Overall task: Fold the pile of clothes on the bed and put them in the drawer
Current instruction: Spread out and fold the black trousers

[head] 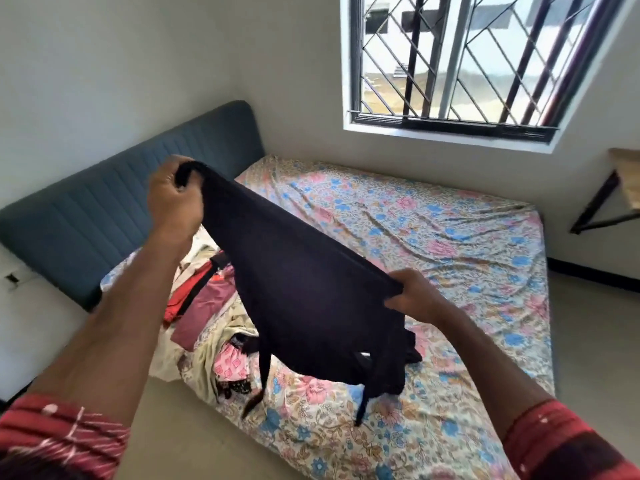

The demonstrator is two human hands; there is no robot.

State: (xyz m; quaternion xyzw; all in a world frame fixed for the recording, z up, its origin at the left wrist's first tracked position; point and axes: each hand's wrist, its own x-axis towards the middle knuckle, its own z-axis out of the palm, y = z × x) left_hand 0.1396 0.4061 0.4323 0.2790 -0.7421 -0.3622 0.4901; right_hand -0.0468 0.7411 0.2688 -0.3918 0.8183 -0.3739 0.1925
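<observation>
Garment: a black, thin, stretchy fabric garment (304, 289) hangs spread in the air over the bed, its top edge pulled taut between both hands, thin straps or cords dangling from its lower edge; what kind of garment it is I cannot tell.
Left hand: the left hand (175, 199), raised high near the headboard, has its fingers curled round a bunched corner of the black cloth.
Right hand: the right hand (414, 294), held lower, pinches the opposite corner between thumb and fingers.
Pile: a heap of mixed clothes in red, maroon, cream and pink print (207, 317) lies on the near left part of the bed, below the left arm, not yet folded.
Bed: a mattress under a floral sheet in pink and blue (450, 237), with a padded dark blue headboard (104, 220).
Drawer: none in view.
Step in hand: likely opening out the garment before folding.
Doing it well: level the two hands so that the edge hangs straight, let the straps fall free, then lay the cloth flat on the bare sheet to the right, away from the pile, and smooth it before the first fold.
</observation>
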